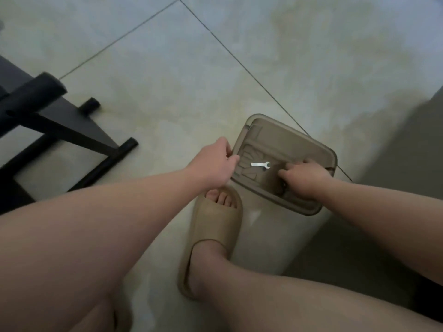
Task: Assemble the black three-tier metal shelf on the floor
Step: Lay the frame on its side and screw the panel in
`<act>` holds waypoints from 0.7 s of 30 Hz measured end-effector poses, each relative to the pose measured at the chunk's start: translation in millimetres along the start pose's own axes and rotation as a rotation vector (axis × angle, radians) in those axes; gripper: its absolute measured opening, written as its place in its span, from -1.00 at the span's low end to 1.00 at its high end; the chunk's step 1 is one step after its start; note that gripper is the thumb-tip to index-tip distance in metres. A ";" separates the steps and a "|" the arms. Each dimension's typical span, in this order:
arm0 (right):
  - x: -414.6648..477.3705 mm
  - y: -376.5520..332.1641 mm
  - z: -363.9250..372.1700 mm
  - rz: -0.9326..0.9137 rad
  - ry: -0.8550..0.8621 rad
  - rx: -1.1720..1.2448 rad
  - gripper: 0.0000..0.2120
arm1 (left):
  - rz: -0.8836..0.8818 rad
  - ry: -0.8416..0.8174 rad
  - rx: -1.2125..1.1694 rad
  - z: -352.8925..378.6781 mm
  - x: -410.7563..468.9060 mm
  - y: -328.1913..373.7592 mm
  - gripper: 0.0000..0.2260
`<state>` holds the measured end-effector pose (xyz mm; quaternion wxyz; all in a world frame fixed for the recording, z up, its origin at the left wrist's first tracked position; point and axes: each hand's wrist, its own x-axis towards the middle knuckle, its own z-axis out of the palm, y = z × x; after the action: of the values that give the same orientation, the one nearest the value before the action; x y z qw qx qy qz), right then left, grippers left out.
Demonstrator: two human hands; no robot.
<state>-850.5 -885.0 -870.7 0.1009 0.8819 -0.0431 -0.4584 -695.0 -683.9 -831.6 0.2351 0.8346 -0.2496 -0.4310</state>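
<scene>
You had both arms bare with no sleeves reaching your left hand [215, 161] or right hand [306, 180], bare legs, and you wore chunky tan open-toed slide sandals [213, 236].

Black metal shelf frame [55, 130]: partly assembled, at the far left on the tiled floor, round tube legs and flat dark panels crossing at angles. Small silver open-end wrench [260, 164]: flat inside a translucent brown plastic tray [299, 140], well apart from the frame.
</scene>
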 end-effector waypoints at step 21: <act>8.2 0.0 -18.2 -0.073 -0.198 -0.086 -0.78 | -0.073 -0.012 -0.074 7.6 -10.0 0.5 -0.81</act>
<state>-830.9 -883.8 -867.1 0.1171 0.8283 -0.0009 -0.5479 -706.5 -679.5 -829.2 0.2484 0.8314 -0.2043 -0.4531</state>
